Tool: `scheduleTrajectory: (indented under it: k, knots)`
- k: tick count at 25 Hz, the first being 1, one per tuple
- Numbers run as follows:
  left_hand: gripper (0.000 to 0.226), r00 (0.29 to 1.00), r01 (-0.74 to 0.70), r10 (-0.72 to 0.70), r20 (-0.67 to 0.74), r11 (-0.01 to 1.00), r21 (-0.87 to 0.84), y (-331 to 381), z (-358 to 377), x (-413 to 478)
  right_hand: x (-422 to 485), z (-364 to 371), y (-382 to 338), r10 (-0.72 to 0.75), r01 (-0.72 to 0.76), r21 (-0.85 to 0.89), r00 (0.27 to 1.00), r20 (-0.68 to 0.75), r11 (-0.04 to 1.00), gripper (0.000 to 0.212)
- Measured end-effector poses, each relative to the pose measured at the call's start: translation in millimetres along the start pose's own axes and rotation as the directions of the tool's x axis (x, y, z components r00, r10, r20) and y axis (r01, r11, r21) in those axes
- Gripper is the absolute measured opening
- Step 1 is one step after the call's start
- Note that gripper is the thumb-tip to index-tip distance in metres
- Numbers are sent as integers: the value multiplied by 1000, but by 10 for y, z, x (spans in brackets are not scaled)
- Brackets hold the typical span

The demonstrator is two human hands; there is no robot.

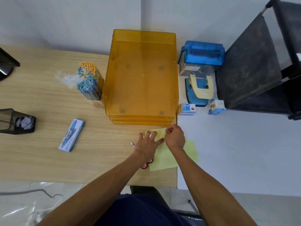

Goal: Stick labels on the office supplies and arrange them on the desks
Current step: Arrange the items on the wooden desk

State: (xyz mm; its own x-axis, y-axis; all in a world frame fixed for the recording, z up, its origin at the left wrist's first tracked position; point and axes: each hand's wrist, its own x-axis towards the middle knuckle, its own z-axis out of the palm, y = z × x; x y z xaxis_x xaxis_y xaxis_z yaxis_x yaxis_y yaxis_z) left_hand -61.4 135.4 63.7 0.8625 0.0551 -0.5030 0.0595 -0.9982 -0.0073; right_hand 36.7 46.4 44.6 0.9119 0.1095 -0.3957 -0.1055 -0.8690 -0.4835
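Observation:
A pale yellow label sheet (164,157) lies at the seam of the wooden desk (48,157) and the white desk (236,144), just in front of a stack of amber letter trays (141,75). My left hand (146,142) presses flat on the sheet with fingers spread. My right hand (175,136) pinches a small label at the sheet's top corner. Scissors with orange handles (147,163) lie partly under my left forearm, the tip showing to the left of my wrist.
On the wooden desk: a pack of pencils (90,82), a blue pencil case (71,135), a black mesh holder (16,121). On the white desk: a blue clip box (202,57), a hole punch (198,90), a binder-clip box (186,109), a sharpener (217,106). A black shelf (263,62) stands at the right.

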Motion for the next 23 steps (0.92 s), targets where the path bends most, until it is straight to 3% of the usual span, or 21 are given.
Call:
scheduleTrajectory:
  k: [10, 23]
  knots:
    - [69, 1000, -2, 2, 14, 1000, -8, -7, -24, 6, 7, 0, -63, 32, -32, -53, 999, -10, 998, 14]
    - [61, 994, -17, 16, 106, 1000, 13, -34, -174, 103, -114, -38, -45, -157, 159, -219, 987, 25, 963, 15]
